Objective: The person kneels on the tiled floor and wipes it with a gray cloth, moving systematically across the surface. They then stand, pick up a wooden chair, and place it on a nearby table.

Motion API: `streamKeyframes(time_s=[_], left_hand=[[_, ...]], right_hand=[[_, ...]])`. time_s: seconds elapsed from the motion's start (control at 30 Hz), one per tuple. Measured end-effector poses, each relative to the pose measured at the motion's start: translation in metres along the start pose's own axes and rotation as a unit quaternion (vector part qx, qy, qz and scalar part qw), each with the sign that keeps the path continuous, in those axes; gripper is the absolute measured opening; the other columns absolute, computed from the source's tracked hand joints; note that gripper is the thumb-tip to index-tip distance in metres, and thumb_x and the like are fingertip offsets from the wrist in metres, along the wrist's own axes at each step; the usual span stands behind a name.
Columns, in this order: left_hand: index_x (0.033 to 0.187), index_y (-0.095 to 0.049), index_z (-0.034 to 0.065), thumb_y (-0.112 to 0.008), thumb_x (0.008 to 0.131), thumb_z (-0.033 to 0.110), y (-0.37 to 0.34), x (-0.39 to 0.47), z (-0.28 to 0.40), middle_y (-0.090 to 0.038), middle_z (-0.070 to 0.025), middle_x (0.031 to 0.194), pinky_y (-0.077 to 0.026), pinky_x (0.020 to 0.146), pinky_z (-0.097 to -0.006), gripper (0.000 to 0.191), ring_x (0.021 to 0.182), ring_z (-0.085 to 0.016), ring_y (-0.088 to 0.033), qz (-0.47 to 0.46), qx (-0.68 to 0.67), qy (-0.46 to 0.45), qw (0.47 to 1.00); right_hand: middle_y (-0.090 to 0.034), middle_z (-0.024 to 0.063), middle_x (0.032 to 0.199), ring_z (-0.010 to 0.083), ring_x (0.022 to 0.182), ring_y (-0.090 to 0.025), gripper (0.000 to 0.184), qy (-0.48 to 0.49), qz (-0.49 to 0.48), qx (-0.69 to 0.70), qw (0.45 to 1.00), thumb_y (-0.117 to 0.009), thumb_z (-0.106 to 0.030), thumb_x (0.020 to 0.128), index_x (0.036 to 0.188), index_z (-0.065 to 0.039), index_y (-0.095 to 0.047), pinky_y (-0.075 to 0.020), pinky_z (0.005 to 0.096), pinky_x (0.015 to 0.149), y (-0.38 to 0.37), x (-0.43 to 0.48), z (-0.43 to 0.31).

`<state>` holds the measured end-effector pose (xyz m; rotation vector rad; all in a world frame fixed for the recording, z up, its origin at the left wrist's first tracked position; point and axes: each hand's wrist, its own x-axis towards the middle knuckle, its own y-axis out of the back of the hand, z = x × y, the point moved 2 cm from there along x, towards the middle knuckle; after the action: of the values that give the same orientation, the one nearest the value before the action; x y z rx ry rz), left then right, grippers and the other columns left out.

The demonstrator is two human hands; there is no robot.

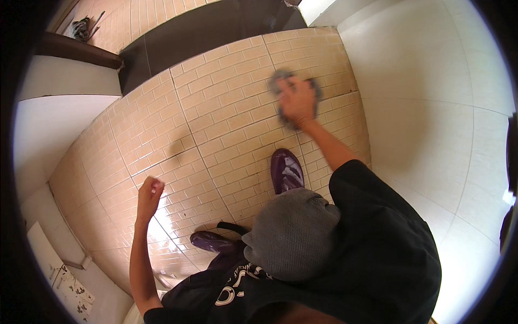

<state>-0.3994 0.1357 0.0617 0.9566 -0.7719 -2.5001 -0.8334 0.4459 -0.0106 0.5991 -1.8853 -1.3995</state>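
Note:
My right hand [298,101] presses a crumpled grey cloth [283,81] against the tan brick-patterned floor tiles [226,105], at the upper right; hand and cloth are blurred. At the left, my left hand [150,198] is raised above the floor with its fingers curled in. Whether anything small lies inside that hand is hidden. Below the right hand is a wet-looking purple boot [286,168], and another purple boot [212,241] stands at the lower middle.
A dark threshold strip [210,32] crosses the doorway at the top. Beyond it lies a bundle of dark, stringy material [81,29]. Pale tiled wall [412,69] bounds the right side. A white cabinet with a floral pattern [73,287] stands at the lower left.

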Motion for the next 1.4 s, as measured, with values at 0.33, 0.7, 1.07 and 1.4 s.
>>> streamKeyframes(time_s=[0.33, 0.7, 1.07, 1.4], left_hand=[[0.091, -0.057, 0.0004, -0.065, 0.093, 0.017, 0.018, -0.026, -0.024, -0.06, -0.0103, 0.075, -0.047, 0.064, -0.0338, 0.018, 0.068, -0.022, -0.058, 0.096, 0.044, -0.016, 0.994], [0.099, -0.057, 0.0027, -0.063, 0.096, 0.016, 0.053, -0.017, 0.068, -0.066, -0.0113, 0.089, -0.052, 0.067, -0.0334, 0.015, 0.077, -0.021, -0.064, 0.142, 0.081, -0.05, 0.985], [0.099, -0.057, 0.0028, -0.065, 0.093, 0.01, -0.04, -0.128, -0.006, -0.062, -0.0104, 0.091, -0.053, 0.07, -0.0314, 0.012, 0.079, -0.021, -0.063, 0.091, -0.048, 0.07, 0.992], [0.095, -0.058, 0.0037, -0.065, 0.091, 0.017, -0.153, -0.121, 0.021, -0.064, -0.0141, 0.088, -0.051, 0.071, -0.0423, 0.015, 0.083, -0.033, -0.064, 0.003, -0.18, -0.001, 0.984]], right_hand=[[-0.047, 0.0153, 0.128, 0.0373, 0.112, -0.046, 0.041, -0.164, 0.033, -0.193, 0.967, -0.058, -0.034, 0.094, 0.132, -0.02, -0.054, -0.0425, 0.0532, 0.082, -0.014, -0.005, 0.087], [-0.051, 0.0111, 0.13, 0.0303, 0.113, -0.05, 0.045, 0.42, -0.107, 0.129, 0.892, -0.054, -0.02, 0.088, 0.133, -0.015, -0.055, -0.042, 0.0543, 0.085, -0.042, -0.065, -0.295], [-0.055, 0.0099, 0.121, 0.0295, 0.113, -0.053, 0.035, 0.624, -0.275, 0.35, 0.642, -0.065, -0.019, 0.081, 0.116, -0.019, -0.064, -0.045, 0.0477, 0.084, -0.02, -0.144, -0.251], [-0.054, 0.0123, 0.117, 0.0341, 0.106, -0.053, 0.038, 0.228, 0.034, 0.06, 0.971, -0.062, -0.024, 0.091, 0.127, -0.015, -0.059, -0.0453, 0.0491, 0.082, -0.101, 0.128, -0.23]])
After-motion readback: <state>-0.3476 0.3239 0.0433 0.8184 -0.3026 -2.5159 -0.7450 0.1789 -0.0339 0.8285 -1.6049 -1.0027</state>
